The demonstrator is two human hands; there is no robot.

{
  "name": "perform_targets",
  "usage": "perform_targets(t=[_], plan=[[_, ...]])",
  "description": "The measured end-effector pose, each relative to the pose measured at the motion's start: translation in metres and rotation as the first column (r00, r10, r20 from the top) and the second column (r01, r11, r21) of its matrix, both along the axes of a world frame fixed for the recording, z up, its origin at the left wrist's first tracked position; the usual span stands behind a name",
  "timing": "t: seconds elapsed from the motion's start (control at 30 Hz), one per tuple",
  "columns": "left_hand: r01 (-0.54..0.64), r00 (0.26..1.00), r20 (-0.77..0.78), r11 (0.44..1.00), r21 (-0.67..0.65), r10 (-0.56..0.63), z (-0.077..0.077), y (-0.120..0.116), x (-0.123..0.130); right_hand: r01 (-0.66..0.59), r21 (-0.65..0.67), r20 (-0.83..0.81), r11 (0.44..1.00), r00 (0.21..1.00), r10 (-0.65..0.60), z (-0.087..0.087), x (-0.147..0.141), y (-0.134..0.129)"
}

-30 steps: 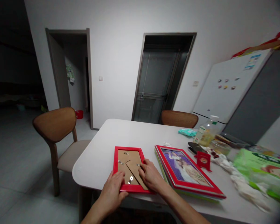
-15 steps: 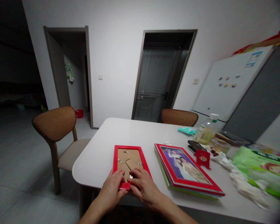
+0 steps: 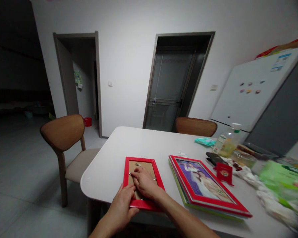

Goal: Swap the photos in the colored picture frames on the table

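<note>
A red picture frame (image 3: 159,180) lies face down on the table, its brown backing board (image 3: 149,165) facing up. Small metal clips sit on the board, with a hanger (image 3: 138,164) near its far end. My left hand (image 3: 123,203) grips the frame's near left corner, thumb at the near edge and fingers over the left side. Reaching across the board, my right hand (image 3: 144,181) has its bent fingertips at the left metal clip (image 3: 130,173). The right clip (image 3: 154,179) shows just past that hand. My hands cover the near part of the board.
To the right lies a stack of picture frames (image 3: 238,209), a family photo on top. Beyond it are a red card stand (image 3: 224,173), a black phone-like object (image 3: 215,158), a bottle (image 3: 227,140), crumpled tissues and a green tissue pack (image 3: 280,178). Wooden chairs (image 3: 64,132) stand by the table.
My right hand has moved from the frame's near edge up and left onto the board at the left clip. My left hand stays at the near left corner. The view has shifted slightly.
</note>
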State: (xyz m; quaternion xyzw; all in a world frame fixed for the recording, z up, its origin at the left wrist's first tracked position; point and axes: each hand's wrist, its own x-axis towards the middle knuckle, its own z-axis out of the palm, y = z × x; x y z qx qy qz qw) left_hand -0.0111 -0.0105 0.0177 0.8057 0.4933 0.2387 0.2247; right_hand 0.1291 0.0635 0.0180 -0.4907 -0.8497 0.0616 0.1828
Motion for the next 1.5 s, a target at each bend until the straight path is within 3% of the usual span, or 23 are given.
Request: perform_targets(t=[0.13,0.43,0.63,0.83,1.07,1.37,1.5], plan=[[0.018,1.000,0.008,1.000,-0.017,-0.017,0.005,-0.003,-0.003,-0.017,0.008,0.050,1.000,0.999,0.017,-0.001,-0.006,0.001],[0.015,1.000,0.016,1.000,-0.016,-0.014,0.000,-0.002,-0.004,-0.053,0.008,0.086,0.999,0.995,0.052,0.000,-0.003,0.002],[0.015,1.000,0.016,1.000,-0.025,-0.015,-0.006,-0.005,-0.004,0.248,-0.056,-0.071,0.967,0.965,-0.252,-0.008,0.005,0.037],[0.042,0.999,-0.014,0.998,-0.042,-0.042,-0.007,-0.009,-0.005,0.401,-0.120,-0.058,0.908,0.910,-0.410,-0.016,0.007,0.066],[0.037,0.999,-0.015,0.999,-0.033,-0.038,-0.014,-0.014,-0.009,0.458,-0.147,-0.025,0.876,0.884,-0.467,-0.017,0.018,0.071],[-0.006,0.989,-0.146,0.999,-0.047,-0.001,0.001,-0.019,-0.001,0.540,-0.192,-0.048,0.819,0.829,-0.558,-0.013,0.022,0.075],[-0.026,0.983,-0.182,0.999,-0.038,0.019,0.002,-0.021,-0.002,0.534,-0.194,-0.130,0.823,0.817,-0.562,-0.012,0.023,0.073]])
